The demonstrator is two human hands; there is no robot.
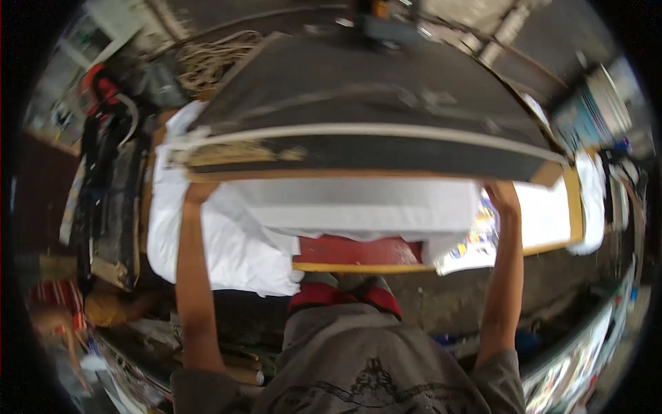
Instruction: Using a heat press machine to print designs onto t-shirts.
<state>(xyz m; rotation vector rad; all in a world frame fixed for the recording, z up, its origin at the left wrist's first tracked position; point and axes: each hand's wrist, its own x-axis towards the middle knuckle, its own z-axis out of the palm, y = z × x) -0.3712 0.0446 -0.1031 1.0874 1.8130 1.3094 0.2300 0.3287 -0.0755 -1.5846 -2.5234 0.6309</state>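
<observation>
A wide dark panel [386,86] with a wooden near edge is tilted up in front of me, its far side reaching toward the back. My left hand [198,194] grips the left end of that near edge. On the right end, my right hand [503,196] grips the same edge; the fingers of both hands are partly hidden. Under the panel lies white cloth [352,203], draped over a red board [358,252] with a yellowish rim. Close to my right hand is a sheet with a colourful print [479,238]. More white cloth [234,255] hangs in folds beside my left forearm.
Coiled rope [217,61] lies at the back left, near a red and black object [100,90]. A blue and white bucket [593,114] stands at the back right. Another person in a striped red top [58,300] is at the lower left. Colourful sheets [572,355] lie at the lower right.
</observation>
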